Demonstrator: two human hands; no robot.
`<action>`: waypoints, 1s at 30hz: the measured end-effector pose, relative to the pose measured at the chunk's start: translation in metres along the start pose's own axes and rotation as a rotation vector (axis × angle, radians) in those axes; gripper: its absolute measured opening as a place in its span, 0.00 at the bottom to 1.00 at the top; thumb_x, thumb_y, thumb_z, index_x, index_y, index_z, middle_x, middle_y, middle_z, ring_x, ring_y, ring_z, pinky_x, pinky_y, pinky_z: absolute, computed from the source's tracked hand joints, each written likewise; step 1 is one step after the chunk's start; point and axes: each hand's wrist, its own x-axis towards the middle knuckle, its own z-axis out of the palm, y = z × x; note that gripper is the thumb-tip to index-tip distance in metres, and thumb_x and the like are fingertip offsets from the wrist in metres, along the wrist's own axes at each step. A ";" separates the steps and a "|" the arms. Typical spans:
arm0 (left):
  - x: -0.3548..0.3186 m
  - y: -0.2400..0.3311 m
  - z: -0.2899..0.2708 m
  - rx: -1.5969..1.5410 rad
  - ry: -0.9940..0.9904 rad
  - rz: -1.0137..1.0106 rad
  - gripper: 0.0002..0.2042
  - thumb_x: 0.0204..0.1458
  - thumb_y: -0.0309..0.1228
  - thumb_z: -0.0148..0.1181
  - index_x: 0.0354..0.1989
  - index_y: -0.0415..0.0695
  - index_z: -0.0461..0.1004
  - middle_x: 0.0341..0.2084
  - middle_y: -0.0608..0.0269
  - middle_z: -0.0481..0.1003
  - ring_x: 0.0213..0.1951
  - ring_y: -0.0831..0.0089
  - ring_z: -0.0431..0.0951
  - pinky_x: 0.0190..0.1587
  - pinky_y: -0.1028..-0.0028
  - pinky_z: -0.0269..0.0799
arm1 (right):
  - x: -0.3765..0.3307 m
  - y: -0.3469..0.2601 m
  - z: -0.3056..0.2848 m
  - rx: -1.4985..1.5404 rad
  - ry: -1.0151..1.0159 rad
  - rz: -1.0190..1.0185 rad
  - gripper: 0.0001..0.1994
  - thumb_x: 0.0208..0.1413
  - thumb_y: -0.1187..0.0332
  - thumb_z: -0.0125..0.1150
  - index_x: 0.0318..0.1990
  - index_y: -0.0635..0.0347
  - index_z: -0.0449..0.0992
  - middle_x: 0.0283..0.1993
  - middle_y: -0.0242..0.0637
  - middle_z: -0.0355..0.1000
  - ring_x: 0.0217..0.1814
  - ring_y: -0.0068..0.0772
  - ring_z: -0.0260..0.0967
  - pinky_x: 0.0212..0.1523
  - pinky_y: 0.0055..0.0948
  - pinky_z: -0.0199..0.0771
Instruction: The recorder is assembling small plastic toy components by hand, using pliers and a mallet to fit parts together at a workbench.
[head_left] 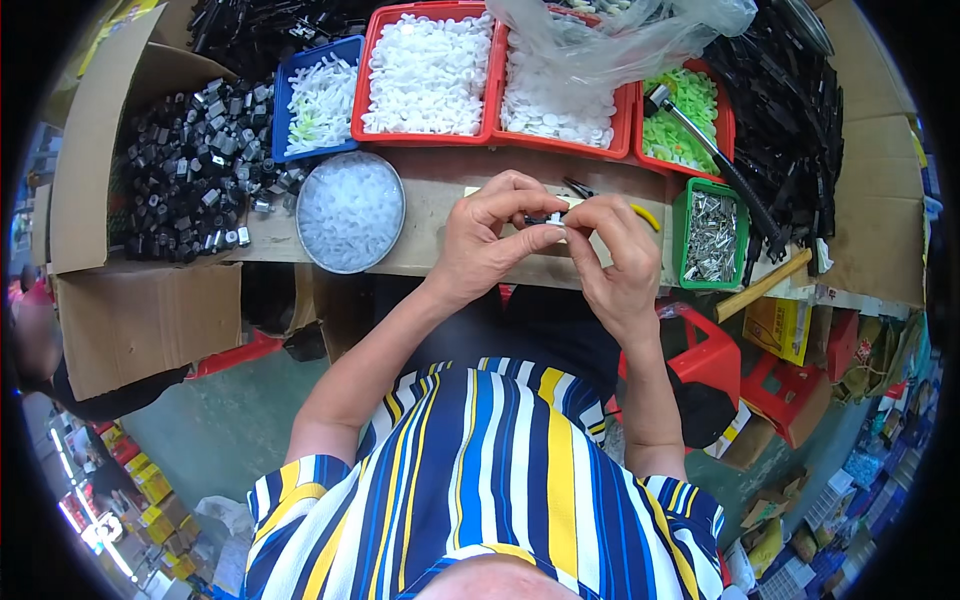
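Over the front of the workbench, my left hand and my right hand meet fingertip to fingertip. Between them is a small white and black plastic part, partly hidden by the fingers. Thumb and fingers of my left hand pinch it from one side, and my right hand's fingertips close on it from the other. Just behind my hands lie pliers with yellow handles, partly covered by my right hand. A green bin of small metal pieces stands right of that hand.
A round metal bowl of translucent pieces sits left, beside a heap of black blocks. Behind are a blue bin, red bins of white parts and green parts. A hammer and wooden stick lie right.
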 end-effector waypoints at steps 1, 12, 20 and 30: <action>0.000 -0.001 -0.001 -0.003 0.003 0.000 0.13 0.49 0.29 0.71 0.44 0.41 0.82 0.38 0.65 0.75 0.38 0.80 0.74 0.37 0.80 0.68 | 0.000 -0.001 0.000 -0.001 -0.004 -0.001 0.06 0.51 0.80 0.63 0.35 0.63 0.74 0.33 0.40 0.70 0.31 0.41 0.72 0.33 0.33 0.69; -0.016 -0.007 -0.022 0.781 0.055 0.464 0.16 0.42 0.25 0.71 0.41 0.39 0.79 0.37 0.57 0.73 0.41 0.59 0.74 0.42 0.66 0.72 | 0.007 0.014 0.010 -0.342 -0.302 -0.052 0.04 0.54 0.74 0.59 0.36 0.60 0.72 0.34 0.39 0.66 0.36 0.44 0.72 0.36 0.41 0.67; -0.024 -0.019 -0.021 1.001 -0.050 0.570 0.14 0.44 0.26 0.68 0.41 0.41 0.79 0.39 0.57 0.73 0.44 0.58 0.74 0.45 0.63 0.72 | 0.011 0.020 0.021 -0.388 -0.356 -0.069 0.04 0.51 0.75 0.58 0.33 0.61 0.71 0.34 0.41 0.67 0.37 0.47 0.72 0.36 0.43 0.69; -0.018 -0.023 -0.021 1.138 -0.085 0.626 0.13 0.46 0.25 0.66 0.42 0.40 0.79 0.40 0.57 0.73 0.45 0.60 0.74 0.45 0.65 0.72 | 0.027 0.023 0.013 -0.207 -0.412 -0.040 0.06 0.48 0.77 0.61 0.34 0.64 0.73 0.34 0.44 0.69 0.37 0.52 0.72 0.37 0.45 0.72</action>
